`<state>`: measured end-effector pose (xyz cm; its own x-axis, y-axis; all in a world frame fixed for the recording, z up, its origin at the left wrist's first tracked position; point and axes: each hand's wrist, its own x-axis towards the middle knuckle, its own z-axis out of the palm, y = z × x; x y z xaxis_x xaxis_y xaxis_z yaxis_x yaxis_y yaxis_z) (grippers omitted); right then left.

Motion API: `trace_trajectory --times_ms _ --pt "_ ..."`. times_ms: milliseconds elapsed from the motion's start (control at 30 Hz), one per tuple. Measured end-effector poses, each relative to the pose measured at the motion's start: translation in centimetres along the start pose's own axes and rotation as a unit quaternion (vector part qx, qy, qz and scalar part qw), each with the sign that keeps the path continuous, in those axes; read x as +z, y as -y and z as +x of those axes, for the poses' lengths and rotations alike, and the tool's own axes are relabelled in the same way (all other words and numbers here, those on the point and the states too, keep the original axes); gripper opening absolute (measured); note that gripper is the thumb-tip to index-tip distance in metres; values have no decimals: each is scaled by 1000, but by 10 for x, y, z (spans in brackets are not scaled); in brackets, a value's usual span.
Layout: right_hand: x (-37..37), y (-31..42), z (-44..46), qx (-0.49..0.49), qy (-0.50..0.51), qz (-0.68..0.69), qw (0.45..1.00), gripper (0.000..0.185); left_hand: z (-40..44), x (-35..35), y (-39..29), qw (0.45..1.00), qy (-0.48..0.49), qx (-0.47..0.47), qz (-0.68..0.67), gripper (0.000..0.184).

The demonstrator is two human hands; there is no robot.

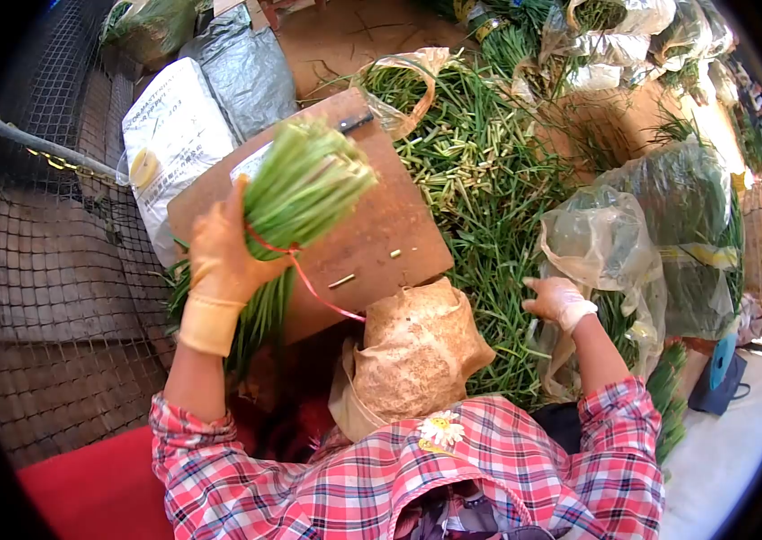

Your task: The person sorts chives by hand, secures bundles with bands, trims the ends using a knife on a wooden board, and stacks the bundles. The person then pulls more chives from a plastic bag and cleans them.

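My gloved left hand (pixel 221 252) is closed round a thick bunch of chives (pixel 304 184), with its pale cut ends tilted up to the right and long leaves hanging below. A red string (pixel 313 286) circles the bunch and trails to the right. Beneath it lies a brown board (pixel 385 220) with two short stem pieces. A black knife handle (pixel 356 123) shows at the board's far edge; the bunch partly hides the blade. My gloved right hand (pixel 561 300) hovers beside a clear plastic bag (pixel 601 238), fingers apart, nothing seen in them.
Loose green trimmings (pixel 480 180) heap right of the board. A wrapped bundle (pixel 691 234) stands further right. At left are a white printed sack (pixel 174 144) and a wire mesh (pixel 57 270). A brown cloth-like bundle (pixel 421 351) sits close to my body.
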<state>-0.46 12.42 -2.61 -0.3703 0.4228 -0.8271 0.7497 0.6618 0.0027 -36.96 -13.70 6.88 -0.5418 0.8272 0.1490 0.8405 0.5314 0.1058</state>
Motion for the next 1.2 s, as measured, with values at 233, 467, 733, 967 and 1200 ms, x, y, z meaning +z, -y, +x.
trace_trajectory --times_ms 233,467,733,967,1200 --pt "-46 75 13 -260 -207 340 880 56 -25 72 -27 977 -117 -119 135 105" --pt "-152 147 -43 -426 -570 227 665 64 -74 92 -77 995 -10 -83 53 96" --pt "-68 230 82 -394 -506 3 767 70 -84 82 -68 998 -13 -22 49 84" --pt "-95 235 73 -404 -438 2 803 61 -4 -7 -51 989 -122 74 -39 57" --pt "-113 240 70 -411 -357 -40 838 50 -62 97 -53 989 19 -150 -8 114"
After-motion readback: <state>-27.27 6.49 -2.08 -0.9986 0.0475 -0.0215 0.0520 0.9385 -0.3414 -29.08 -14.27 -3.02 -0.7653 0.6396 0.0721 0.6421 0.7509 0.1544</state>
